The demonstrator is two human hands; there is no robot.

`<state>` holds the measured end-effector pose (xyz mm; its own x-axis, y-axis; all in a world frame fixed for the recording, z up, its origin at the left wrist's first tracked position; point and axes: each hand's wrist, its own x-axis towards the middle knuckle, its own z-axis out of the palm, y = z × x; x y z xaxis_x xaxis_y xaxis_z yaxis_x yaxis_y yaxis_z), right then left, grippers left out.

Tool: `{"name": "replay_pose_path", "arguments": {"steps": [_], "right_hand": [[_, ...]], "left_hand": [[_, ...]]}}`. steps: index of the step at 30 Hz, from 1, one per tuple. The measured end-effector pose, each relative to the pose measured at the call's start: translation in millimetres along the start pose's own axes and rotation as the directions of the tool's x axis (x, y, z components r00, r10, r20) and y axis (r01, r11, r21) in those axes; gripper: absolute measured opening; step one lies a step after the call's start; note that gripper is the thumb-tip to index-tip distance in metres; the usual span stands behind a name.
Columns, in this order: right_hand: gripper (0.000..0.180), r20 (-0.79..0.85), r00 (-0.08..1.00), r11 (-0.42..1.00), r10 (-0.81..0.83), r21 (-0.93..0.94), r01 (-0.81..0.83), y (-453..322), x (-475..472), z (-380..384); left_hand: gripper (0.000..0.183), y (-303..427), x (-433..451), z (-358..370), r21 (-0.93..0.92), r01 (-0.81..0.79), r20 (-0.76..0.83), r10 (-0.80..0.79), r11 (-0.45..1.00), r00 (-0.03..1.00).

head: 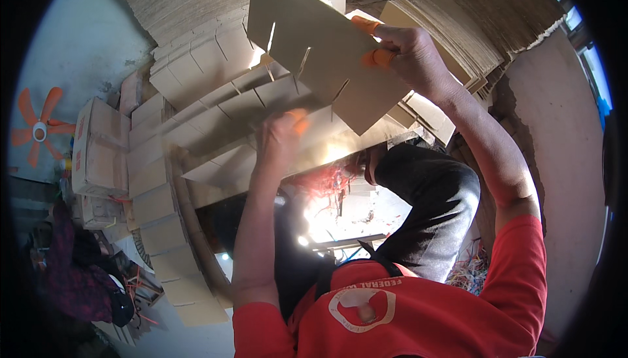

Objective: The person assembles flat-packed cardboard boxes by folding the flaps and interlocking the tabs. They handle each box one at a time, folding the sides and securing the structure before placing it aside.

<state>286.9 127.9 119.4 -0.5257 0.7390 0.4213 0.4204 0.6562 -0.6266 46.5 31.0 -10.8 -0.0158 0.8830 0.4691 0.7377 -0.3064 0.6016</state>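
My right hand [409, 53], with orange finger covers, grips the upper right edge of a slotted cardboard sheet [314, 49]. The sheet is raised and tilted, and several slots run in from its lower edge. My left hand [284, 129], blurred and also with orange on its fingers, is curled over the workbench, below the sheet; whether it holds anything cannot be told. Slotted cardboard strips [235, 107] stand in rows behind and left of it, and another pale slotted piece [221, 166] lies close by its wrist.
Tall stacks of cardboard [186, 9] rise at the back, with more sheets [441, 39] at the right. Slotted strips [159, 220] line the left side beside cardboard boxes [100, 147]. An orange fan [39, 132] and a bent-over person [83, 279] are at the far left.
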Motion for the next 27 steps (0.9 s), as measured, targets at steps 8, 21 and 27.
{"name": "replay_pose_path", "arguments": {"steps": [8, 21, 27], "right_hand": [[0.037, 0.158, 0.979, 0.992, 0.125, -0.018, -0.124, -7, -4, -2], [0.043, 0.101, 0.989, 0.993, 0.110, -0.046, -0.106, -7, -15, -1], [0.044, 0.138, 0.985, 0.992, 0.099, 0.058, -0.108, -6, -16, 5]], "left_hand": [[0.024, -42, 53, -28, 0.502, -0.096, 0.007, 0.108, 0.859, 0.994], [0.025, -41, 49, -23, 0.287, 0.107, 0.056, -0.128, 0.952, 0.990], [0.027, -40, 49, -23, 0.251, 0.145, 0.082, -0.170, 0.957, 0.982]]}}
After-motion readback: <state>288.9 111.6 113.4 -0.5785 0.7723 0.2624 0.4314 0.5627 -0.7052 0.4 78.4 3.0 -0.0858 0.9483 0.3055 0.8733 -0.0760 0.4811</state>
